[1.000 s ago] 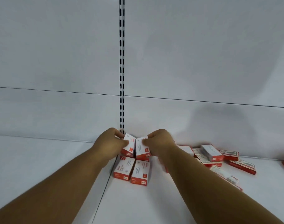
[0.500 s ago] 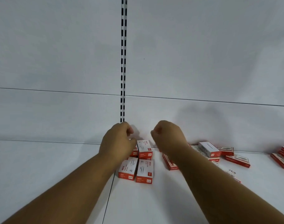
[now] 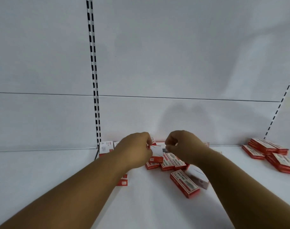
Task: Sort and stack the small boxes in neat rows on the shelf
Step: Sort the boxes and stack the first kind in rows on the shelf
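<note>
Both of your hands have left the neat block at the far left for the loose heap right of it, where the left hand [image 3: 137, 150] and right hand [image 3: 182, 146] curl their fingers onto the two ends of a white-topped box [image 3: 157, 149], apparently lifting it free. Jumbled boxes [image 3: 173, 161] lie just beneath, ready to hand. Finished boxes [image 3: 106, 147] hug the slotted upright [image 3: 95, 96], probably anchoring the row, while another pile [image 3: 271, 156] waits far right on the shelf [image 3: 149, 204].

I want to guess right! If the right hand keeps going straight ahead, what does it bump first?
Probably the red and white box lying just under the right hand fingers, then the back wall. Depth is hard to judge.
</note>
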Tool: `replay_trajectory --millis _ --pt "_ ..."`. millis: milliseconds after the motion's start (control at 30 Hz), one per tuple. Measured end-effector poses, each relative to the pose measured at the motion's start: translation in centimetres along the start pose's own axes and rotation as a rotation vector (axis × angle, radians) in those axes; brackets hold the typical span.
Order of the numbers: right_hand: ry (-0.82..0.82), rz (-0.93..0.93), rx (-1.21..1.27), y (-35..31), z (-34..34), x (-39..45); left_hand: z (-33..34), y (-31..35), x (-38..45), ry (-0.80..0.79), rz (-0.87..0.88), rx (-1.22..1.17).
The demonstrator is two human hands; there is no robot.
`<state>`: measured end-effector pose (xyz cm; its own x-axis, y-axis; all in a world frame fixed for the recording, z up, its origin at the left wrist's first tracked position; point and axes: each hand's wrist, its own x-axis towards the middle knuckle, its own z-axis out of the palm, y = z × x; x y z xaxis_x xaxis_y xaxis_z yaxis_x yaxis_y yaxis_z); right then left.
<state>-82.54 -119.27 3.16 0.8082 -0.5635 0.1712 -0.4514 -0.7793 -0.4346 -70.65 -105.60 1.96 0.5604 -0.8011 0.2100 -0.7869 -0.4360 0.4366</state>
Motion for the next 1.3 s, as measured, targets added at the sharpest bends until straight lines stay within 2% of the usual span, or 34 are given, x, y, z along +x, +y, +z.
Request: replay_trajectory --millis 100,233,300,433,767,933,1000,1100,1200,1300 --pt "-0.062 -0.010 -0.008 1.1 -0.2 0.3 0.6 0.4 1.6 0.016 -0.009 0.126" --pt "-0.071 -0.040 -0.038 1.9 -0.9 1.0 0.7 0.2 3.5 -0.088 -0.044 0.365" --pt "-0.134 -0.069 -0.093 2.1 -1.2 0.9 0.9 0.2 4.2 -0.128 -0.065 0.430" --pt "-0.205 -0.094 -0.123 2.6 -0.5 -0.3 1.7 0.1 5.1 -0.101 -0.049 0.497" --pt "-0.045 -0.043 -0.008 2.6 0.2 -0.2 2.3 -0.7 6.5 -0.094 -0.015 0.479" --pt "-0.023 -0.042 0.011 2.3 0.6 -1.7 2.0 -0.9 6.6 -0.117 0.022 0.503" --pt "-0.008 -0.033 0.030 2.2 0.4 -2.3 1.6 -1.1 6.2 -0.073 0.050 0.434" --pt "-0.014 -0.046 -0.022 1.6 -0.3 -3.5 0.6 -1.2 5.2 0.119 0.092 0.453" --pt "-0.087 -0.031 -0.242 0.8 -0.6 -5.3 0.0 -0.8 4.1 0.265 0.188 0.569" --pt "-0.139 -0.008 -0.451 -0.3 0.1 -6.7 -0.1 -0.2 2.5 0.327 0.250 0.482"
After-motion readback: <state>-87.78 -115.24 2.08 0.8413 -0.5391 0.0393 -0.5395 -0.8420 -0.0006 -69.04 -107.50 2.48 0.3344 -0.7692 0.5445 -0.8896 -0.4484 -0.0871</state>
